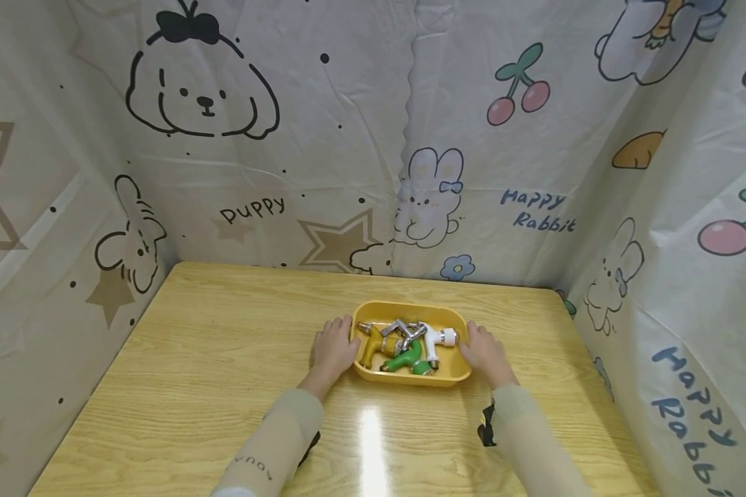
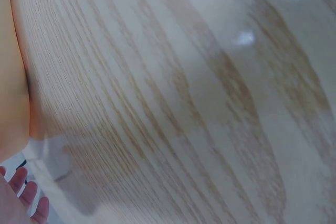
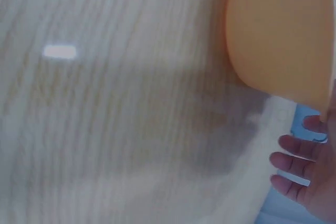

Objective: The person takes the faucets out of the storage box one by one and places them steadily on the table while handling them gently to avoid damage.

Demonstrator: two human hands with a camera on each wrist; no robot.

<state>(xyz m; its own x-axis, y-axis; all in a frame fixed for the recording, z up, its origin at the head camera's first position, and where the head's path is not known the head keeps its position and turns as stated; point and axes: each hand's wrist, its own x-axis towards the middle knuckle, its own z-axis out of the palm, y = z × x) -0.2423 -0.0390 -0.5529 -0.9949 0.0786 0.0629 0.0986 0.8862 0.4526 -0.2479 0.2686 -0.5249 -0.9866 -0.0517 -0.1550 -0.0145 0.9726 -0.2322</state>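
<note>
A yellow tray (image 1: 404, 379) is between my two hands on the table in the head view. Inside lie several small water taps: a gold tap (image 1: 371, 344), a green tap (image 1: 410, 354) in front, a white tap (image 1: 432, 339) on the right, and chrome parts (image 1: 412, 334) between them. My left hand (image 1: 334, 347) grips the tray's left end, thumb near the rim. At the right end my right hand (image 1: 486, 352) holds it likewise. The right wrist view shows the tray's outer wall (image 3: 281, 30) and spread fingers (image 3: 294, 165) beside it; the left wrist view catches fingertips (image 2: 39, 211).
The wood-grained table (image 1: 224, 345) extends around the tray. A printed curtain (image 1: 323, 138) with cartoon animals rises behind it and along both sides. Black straps (image 1: 487, 426) sit by the sleeves.
</note>
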